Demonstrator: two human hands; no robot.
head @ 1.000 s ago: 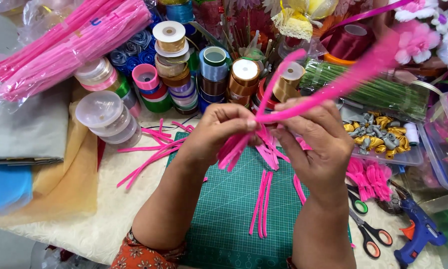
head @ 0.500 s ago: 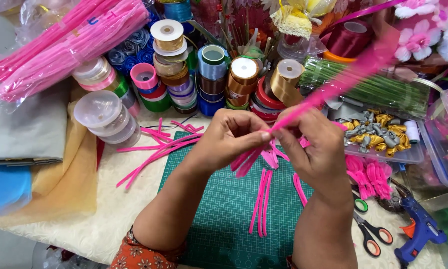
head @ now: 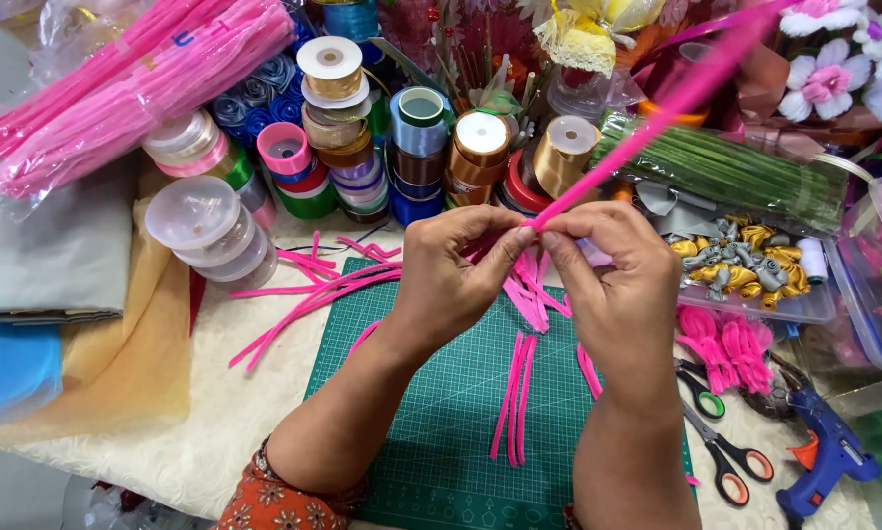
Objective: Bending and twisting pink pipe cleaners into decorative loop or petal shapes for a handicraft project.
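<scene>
**Two hands pinch a pink pipe cleaner above the cutting mat**

At far left a wrapped bundle of pink pipe cleaners (head: 136,88) lies beside stacked ribbon spools (head: 333,108). Loose cut pipe cleaner pieces (head: 514,397) rest on the green cutting mat (head: 441,432). The left hand (head: 455,270) closes its fingers around a cluster of short pink pieces, thumb meeting the right hand (head: 613,275), whose fingertips grip the base of a long pink pipe cleaner (head: 657,118) slanting up to the right. Farther right lie scissors (head: 721,442) and a blue glue gun (head: 828,451).
</scene>
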